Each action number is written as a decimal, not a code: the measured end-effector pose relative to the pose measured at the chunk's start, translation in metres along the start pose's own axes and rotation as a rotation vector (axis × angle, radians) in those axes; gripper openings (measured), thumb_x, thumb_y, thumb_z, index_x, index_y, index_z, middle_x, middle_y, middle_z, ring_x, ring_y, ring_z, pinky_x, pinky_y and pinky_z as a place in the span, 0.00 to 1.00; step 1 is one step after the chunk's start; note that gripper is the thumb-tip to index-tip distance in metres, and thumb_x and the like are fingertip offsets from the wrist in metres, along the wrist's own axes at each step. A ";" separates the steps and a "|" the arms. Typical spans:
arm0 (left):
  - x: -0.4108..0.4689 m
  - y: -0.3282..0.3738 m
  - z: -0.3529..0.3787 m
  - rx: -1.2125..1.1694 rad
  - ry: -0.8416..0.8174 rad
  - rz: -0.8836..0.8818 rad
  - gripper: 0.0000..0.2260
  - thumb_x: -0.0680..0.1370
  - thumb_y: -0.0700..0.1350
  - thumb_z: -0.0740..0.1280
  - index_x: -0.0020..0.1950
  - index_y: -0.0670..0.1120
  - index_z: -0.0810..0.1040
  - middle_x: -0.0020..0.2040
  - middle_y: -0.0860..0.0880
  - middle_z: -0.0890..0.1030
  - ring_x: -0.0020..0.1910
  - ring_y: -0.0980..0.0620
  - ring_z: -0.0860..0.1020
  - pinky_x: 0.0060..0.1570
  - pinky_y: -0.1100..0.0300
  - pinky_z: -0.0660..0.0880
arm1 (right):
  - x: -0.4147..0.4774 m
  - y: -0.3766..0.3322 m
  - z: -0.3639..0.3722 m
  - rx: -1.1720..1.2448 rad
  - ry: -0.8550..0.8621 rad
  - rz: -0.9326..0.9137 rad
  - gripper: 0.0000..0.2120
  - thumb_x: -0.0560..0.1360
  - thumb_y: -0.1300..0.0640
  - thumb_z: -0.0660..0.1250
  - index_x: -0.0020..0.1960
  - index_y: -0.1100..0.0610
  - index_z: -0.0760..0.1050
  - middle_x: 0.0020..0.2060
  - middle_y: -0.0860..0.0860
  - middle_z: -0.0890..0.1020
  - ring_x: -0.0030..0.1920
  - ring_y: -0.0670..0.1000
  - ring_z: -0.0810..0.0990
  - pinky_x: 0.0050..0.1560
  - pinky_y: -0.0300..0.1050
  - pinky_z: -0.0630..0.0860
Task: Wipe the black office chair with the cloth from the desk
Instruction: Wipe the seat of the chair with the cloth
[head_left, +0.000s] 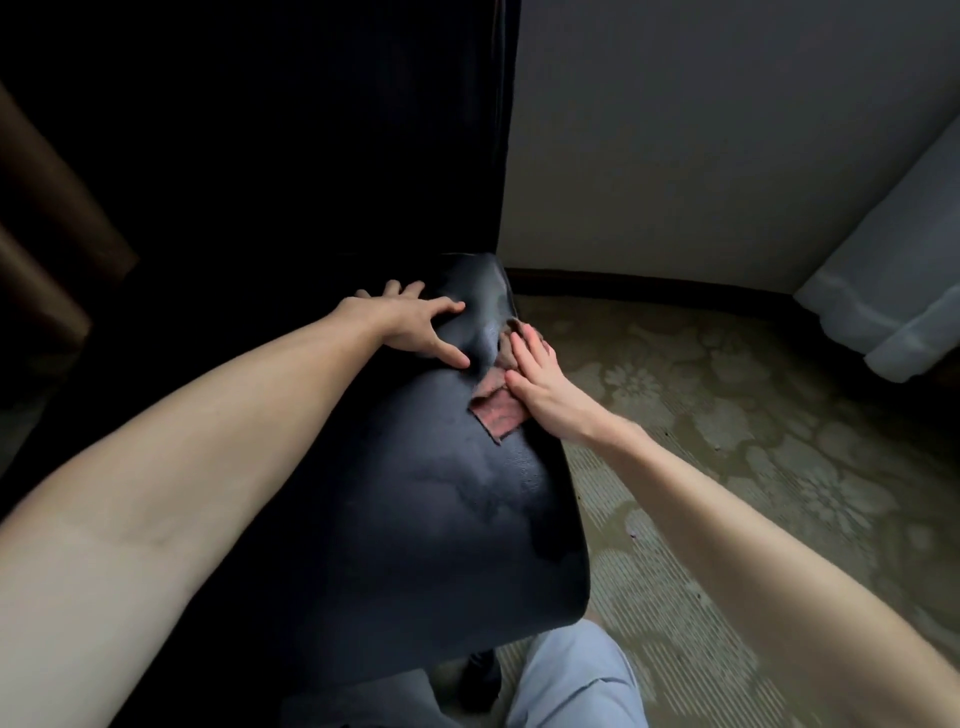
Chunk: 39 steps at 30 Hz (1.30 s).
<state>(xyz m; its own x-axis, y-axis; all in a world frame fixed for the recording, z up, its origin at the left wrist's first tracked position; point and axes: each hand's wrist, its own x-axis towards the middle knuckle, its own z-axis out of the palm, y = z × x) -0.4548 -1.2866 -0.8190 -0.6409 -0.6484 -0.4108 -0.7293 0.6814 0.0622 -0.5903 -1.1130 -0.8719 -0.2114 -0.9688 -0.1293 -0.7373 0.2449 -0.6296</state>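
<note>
Flat right hand (540, 387) pins the limp, soft cloth (500, 415) to the black chair (441, 519); spread left hand (410, 323) braces its slick padding.

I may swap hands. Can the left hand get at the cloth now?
Probably yes: the left hand rests on the chair close beside the cloth, nothing between them; the right hand covers part.

Home or hotel room: floral carpet (727, 467), plain wall (675, 130), white drape (893, 291), dark curtain (311, 130).
</note>
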 end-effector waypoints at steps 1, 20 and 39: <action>0.000 0.000 0.000 -0.001 0.002 0.003 0.46 0.61 0.77 0.66 0.74 0.70 0.51 0.80 0.48 0.47 0.77 0.41 0.47 0.68 0.32 0.51 | -0.015 0.002 0.004 -0.003 -0.010 -0.006 0.27 0.84 0.57 0.50 0.78 0.60 0.42 0.77 0.53 0.39 0.76 0.52 0.33 0.69 0.39 0.32; 0.011 -0.030 -0.008 -0.040 0.106 0.046 0.40 0.65 0.76 0.63 0.75 0.69 0.55 0.80 0.49 0.51 0.77 0.43 0.48 0.71 0.34 0.48 | 0.079 -0.010 -0.027 0.005 -0.056 0.108 0.27 0.84 0.56 0.50 0.79 0.58 0.43 0.78 0.53 0.41 0.77 0.55 0.37 0.73 0.44 0.37; 0.029 -0.053 -0.004 -0.089 0.037 -0.003 0.42 0.66 0.76 0.62 0.76 0.67 0.50 0.80 0.50 0.44 0.78 0.43 0.42 0.70 0.34 0.42 | 0.155 -0.030 -0.036 -0.191 0.000 0.103 0.27 0.83 0.53 0.51 0.78 0.60 0.47 0.78 0.55 0.46 0.77 0.55 0.42 0.73 0.44 0.41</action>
<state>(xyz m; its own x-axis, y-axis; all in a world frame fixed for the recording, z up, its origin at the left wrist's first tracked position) -0.4354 -1.3432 -0.8307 -0.6461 -0.6638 -0.3768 -0.7484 0.6478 0.1420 -0.6241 -1.2689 -0.8456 -0.2919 -0.9383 -0.1856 -0.8202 0.3453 -0.4560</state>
